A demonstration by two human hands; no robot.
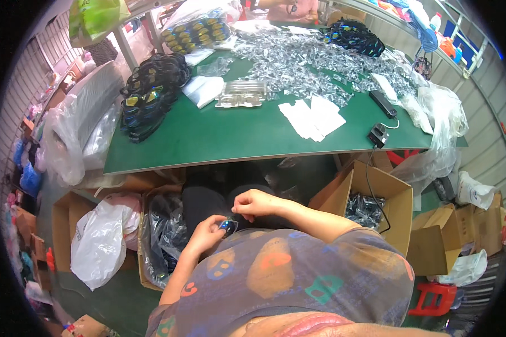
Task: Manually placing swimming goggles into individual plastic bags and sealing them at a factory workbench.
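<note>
From my remote seat I saw, at the far left of the green table, a heap of dark goggles. Below the table's near edge, my left hand was pinched shut on a small blue-lensed goggle piece, which lay just right of that hand, its long axis running roughly left to right. My right hand hovered just above and right of it, fingers curled together, apparently on its strap, though I could not tell for certain. Right of both sat an open cardboard box of wrapped pieces, a black cable hanging into it. Nothing stood between hands and piece.
</note>
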